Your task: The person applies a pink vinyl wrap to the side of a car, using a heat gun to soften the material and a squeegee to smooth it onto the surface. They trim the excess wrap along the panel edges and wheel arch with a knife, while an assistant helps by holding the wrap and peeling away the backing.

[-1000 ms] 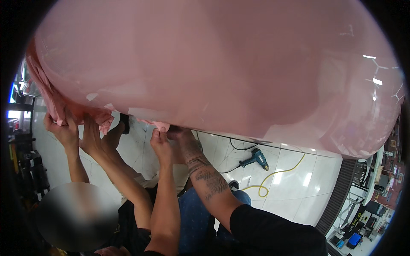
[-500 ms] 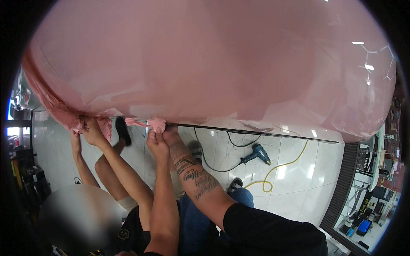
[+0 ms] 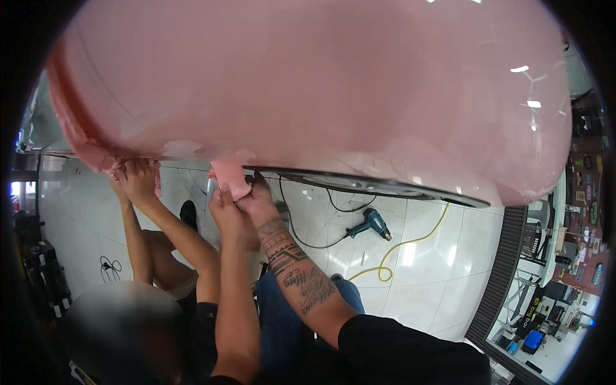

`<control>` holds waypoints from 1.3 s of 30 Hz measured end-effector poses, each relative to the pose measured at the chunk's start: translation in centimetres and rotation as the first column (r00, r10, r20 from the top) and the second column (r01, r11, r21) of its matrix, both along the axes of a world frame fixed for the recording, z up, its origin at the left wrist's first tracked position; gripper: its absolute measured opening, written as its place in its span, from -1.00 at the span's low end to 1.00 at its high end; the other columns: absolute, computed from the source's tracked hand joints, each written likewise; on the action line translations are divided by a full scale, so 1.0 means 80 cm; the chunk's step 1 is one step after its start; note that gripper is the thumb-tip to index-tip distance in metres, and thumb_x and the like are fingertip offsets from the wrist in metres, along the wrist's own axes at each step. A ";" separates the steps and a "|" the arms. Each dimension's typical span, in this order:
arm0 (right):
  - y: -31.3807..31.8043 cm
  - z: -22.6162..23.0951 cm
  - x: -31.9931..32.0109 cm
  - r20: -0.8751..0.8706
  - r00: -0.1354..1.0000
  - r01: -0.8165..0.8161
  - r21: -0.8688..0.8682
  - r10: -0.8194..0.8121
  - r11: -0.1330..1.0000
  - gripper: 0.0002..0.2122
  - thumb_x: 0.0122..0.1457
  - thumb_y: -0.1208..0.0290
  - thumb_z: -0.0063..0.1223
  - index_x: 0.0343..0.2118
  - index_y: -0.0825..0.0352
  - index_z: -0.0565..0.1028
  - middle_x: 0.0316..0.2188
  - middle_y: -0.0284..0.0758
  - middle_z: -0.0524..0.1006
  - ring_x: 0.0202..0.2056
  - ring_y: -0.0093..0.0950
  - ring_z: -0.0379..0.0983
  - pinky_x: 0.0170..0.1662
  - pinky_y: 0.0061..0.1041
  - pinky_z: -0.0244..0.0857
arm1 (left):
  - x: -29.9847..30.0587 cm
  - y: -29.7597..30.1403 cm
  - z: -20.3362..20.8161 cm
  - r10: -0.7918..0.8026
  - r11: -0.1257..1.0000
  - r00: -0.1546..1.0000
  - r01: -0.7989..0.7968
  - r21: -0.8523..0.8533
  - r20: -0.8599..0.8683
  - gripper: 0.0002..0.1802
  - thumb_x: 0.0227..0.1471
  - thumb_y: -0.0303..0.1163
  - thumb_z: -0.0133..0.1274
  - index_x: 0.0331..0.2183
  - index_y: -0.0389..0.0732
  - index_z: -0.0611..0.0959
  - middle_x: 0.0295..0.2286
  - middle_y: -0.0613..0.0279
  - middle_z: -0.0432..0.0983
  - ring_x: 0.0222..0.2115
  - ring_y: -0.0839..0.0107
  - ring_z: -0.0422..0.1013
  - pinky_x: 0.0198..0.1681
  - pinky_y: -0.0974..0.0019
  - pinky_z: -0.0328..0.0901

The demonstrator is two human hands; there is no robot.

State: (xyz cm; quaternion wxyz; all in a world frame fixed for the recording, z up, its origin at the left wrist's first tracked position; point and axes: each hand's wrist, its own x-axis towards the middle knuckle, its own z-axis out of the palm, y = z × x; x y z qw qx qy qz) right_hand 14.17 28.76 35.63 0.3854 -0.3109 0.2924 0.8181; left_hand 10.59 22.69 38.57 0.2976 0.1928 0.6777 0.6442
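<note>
A large glossy panel covered in pink film (image 3: 308,83) spreads across the upper view, its lower edge curving away from me. From that edge hangs a loose pink film flap (image 3: 232,178). My left hand (image 3: 224,210) pinches the flap's bottom end between thumb and fingers. Close beside it, my tattooed right arm leads to my right hand (image 3: 258,199), closed at the flap's right side, where a dark trim strip (image 3: 366,182) begins. Some of its fingers are hidden behind the film.
At left, a co-worker's hands (image 3: 136,179) grip bunched pink film (image 3: 96,154) at the panel edge. A teal heat gun (image 3: 371,224) lies on the tiled floor near a yellow cable (image 3: 410,242). A dark ribbed strip (image 3: 497,276) and a cluttered workbench (image 3: 564,289) stand right.
The flap now hangs longer and flatter below the edge. My right hand has come further into sight beside it. The co-worker's hands have drawn together on the bunched film.
</note>
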 end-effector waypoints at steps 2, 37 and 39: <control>-0.008 -0.015 0.004 -0.041 0.994 0.108 0.126 -0.104 0.986 -0.77 0.25 0.29 -0.12 -0.20 0.36 0.39 -0.35 -0.25 0.46 -0.32 -0.31 0.43 -0.18 -0.32 0.36 | -0.020 0.010 0.003 -0.134 0.987 0.987 0.141 -0.078 0.092 -0.78 0.17 -0.31 -0.09 -0.41 -0.26 0.50 -0.53 0.35 0.40 -0.52 0.57 0.27 -0.46 0.42 0.19; -0.046 0.185 0.071 0.682 0.690 -0.673 0.482 0.243 0.560 -0.77 0.20 0.32 -0.02 -0.35 0.45 0.47 -0.59 -0.50 0.34 -0.60 -0.68 0.18 -0.55 -0.58 0.09 | -0.011 -0.063 0.174 0.215 0.965 0.930 -0.249 -0.080 -0.299 -0.68 0.11 -0.29 -0.02 -0.22 -0.38 0.54 -0.46 0.21 0.47 -0.53 0.51 0.36 -0.44 0.37 0.34; -0.051 0.190 0.073 0.690 0.678 -0.693 0.482 0.255 0.537 -0.78 0.21 0.33 -0.04 -0.34 0.44 0.47 -0.58 -0.48 0.36 -0.60 -0.67 0.20 -0.54 -0.58 0.12 | -0.058 -0.043 0.170 0.143 0.980 0.989 -0.136 -0.143 0.036 -0.58 0.09 -0.15 0.03 -0.18 -0.34 0.54 -0.45 0.25 0.47 -0.50 0.50 0.38 -0.42 0.34 0.36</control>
